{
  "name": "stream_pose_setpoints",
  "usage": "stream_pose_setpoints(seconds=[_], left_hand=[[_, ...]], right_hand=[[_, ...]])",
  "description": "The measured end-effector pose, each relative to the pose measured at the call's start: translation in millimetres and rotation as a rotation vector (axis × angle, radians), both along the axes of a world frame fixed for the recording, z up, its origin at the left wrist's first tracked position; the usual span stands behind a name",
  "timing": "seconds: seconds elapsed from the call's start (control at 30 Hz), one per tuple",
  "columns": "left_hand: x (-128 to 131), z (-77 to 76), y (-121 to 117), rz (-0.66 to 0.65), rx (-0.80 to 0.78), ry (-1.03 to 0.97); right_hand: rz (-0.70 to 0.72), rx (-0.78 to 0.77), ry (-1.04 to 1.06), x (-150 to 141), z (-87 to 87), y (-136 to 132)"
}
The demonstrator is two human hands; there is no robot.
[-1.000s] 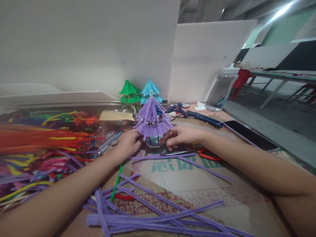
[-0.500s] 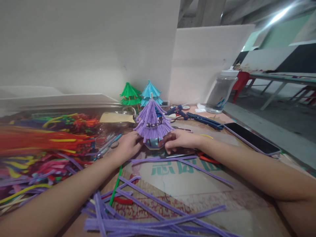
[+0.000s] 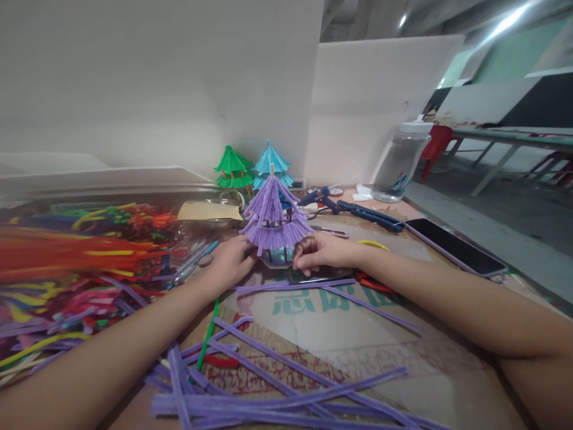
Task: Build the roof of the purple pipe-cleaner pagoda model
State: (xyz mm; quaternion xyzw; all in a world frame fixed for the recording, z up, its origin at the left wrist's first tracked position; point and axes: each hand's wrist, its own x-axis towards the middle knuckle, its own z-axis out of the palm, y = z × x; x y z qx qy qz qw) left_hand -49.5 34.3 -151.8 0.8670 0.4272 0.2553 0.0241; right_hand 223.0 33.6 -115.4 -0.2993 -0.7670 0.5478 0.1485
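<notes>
The purple two-tiered pavilion [image 3: 275, 218] stands upright at the centre of the frame, directly in front of you, its lower roof spreading above an angular base [image 3: 278, 264]. Your left hand [image 3: 233, 260] is at the left side of that base, with its fingertips hidden behind the roof edge, so you cannot tell whether they are closed on it. Your right hand [image 3: 317, 252] is at the right side with its fingers curled; whether they pinch the base cannot be told.

Just behind your pavilion, the light-blue pavilion [image 3: 271, 162] is partly covered by it, and the green pavilion [image 3: 233, 166] stands to the left of the blue one. Right of centre lie a blue glue gun [image 3: 323, 197] and a dark blue tool [image 3: 371, 215], then a phone [image 3: 454, 246] near your right forearm. The clear bottle [image 3: 401, 162] stands upright in the upper right.

Nearer you, loose purple strips [image 3: 277, 401] cross one another at the bottom centre, beside a green strip [image 3: 208, 337]. Bundles of coloured strips [image 3: 85, 251] fill the left of the frame, with pens [image 3: 192, 264] between them and your left hand.
</notes>
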Motion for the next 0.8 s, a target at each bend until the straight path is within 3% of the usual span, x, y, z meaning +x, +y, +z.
stream_pose_setpoints(seconds=[0.63,0.8], left_hand=[[1.7,2.1,-2.5,0.007,-0.008,-0.023],[2.6,2.6,-2.7,-0.008,-0.016,-0.026]], right_hand=[[0.124,-0.070,0.058,4.4,1.2,7.9],[0.075,-0.053,0.013,3.3,2.1,3.0]])
